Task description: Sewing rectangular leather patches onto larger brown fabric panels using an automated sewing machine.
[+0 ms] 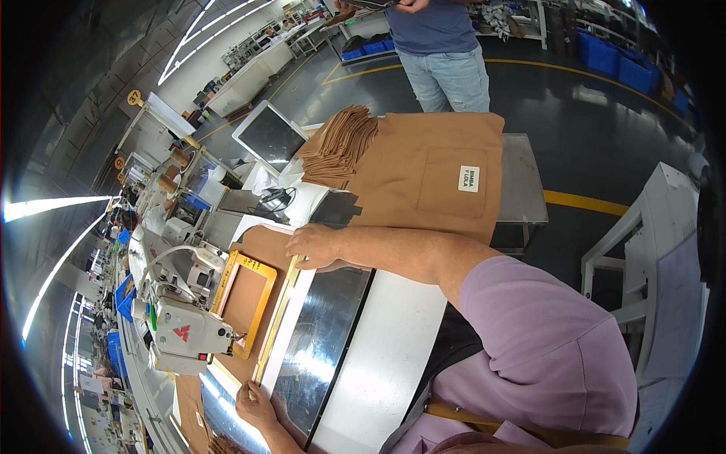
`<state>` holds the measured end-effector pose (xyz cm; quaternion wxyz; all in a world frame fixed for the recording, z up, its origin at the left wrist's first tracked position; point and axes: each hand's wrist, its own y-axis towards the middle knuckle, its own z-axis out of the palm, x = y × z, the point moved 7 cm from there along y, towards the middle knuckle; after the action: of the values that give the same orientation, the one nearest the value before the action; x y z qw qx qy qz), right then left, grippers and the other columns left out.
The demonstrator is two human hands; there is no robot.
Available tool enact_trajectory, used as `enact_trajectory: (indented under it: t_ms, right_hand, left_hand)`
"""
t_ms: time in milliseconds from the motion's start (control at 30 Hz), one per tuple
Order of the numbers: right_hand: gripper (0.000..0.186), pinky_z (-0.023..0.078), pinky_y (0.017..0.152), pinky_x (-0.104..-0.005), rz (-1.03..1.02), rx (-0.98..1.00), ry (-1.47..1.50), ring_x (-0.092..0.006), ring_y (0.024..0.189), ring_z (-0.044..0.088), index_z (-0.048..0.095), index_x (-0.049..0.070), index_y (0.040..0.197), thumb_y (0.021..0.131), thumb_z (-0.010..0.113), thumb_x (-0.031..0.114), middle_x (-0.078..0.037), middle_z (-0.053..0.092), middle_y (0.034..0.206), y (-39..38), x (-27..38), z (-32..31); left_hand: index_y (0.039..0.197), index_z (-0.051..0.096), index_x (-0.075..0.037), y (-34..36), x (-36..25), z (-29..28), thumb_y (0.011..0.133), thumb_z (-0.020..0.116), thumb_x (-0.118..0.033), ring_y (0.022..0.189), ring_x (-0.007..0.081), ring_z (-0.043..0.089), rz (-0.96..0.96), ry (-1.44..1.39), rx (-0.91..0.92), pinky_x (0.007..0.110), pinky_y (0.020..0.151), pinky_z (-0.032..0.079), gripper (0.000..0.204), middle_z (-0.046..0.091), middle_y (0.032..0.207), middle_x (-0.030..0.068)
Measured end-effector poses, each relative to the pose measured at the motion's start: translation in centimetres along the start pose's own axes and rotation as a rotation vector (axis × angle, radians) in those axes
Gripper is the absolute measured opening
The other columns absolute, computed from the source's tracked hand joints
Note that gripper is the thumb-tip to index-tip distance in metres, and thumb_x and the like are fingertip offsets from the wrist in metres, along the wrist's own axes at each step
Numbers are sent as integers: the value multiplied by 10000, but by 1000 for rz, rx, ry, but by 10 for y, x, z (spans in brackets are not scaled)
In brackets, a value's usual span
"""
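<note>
Brown fabric (261, 246) lies on the sewing bed under a yellow rectangular frame (268, 293), beside the sewing machine head (189, 333). A long yellow strip (277, 321) runs along the fabric's near edge. My right hand (314, 246) is closed over the strip's upper end, fingers bent and thumb below. At the lower end, my left hand (255, 406) pinches the strip between thumb and fingers. What lies beneath both hands is hidden.
A stack of folded brown pieces (340, 144) sits beside a large brown panel with a white label (469, 179). Behind them is a tilted screen (271, 136). A person in jeans (446, 76) stands beyond. A shiny metal plate (314, 344) borders the white tabletop (382, 340).
</note>
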<state>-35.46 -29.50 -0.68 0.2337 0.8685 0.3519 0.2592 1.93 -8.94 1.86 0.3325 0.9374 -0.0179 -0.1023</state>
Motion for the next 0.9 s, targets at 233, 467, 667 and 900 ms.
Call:
enact_trajectory:
  t_ms: [233, 467, 667, 900]
  right_hand:
    - [408, 463, 1039, -420, 5, 1, -13, -280, 1225, 589, 727, 88, 1150, 851, 685, 363, -100, 686, 1248, -1, 2, -2]
    - [413, 460, 1043, -422, 11, 33, -7, -281, 1228, 587, 727, 88, 1155, 852, 682, 365, -102, 684, 1254, -2, 3, -4]
    - [419, 462, 1040, -425, 2, 24, -18, -283, 1229, 587, 726, 84, 1157, 851, 682, 367, -105, 682, 1262, -1, 4, -4]
    - [413, 462, 1040, -426, -2, 16, -9, -286, 1235, 583, 724, 85, 1151, 852, 683, 368, -105, 678, 1272, -1, 1, -1]
  left_hand:
    - [904, 738, 56, 0, 1, 1, 921, 629, -116, 796, 387, 703, -3, 9, 10, 443, 718, 554, 204, 737, 891, 205]
    - [919, 755, 50, 0, -1, -1, 911, 626, -162, 766, 385, 703, 25, 2, -17, 447, 700, 550, 248, 734, 864, 210]
    - [924, 755, 50, -1, 4, 1, 913, 623, -165, 768, 381, 703, 19, 1, -14, 444, 697, 549, 253, 733, 862, 208]
    - [915, 742, 52, 0, -3, -2, 917, 629, -131, 796, 385, 705, -10, 16, 1, 441, 724, 556, 215, 735, 883, 205]
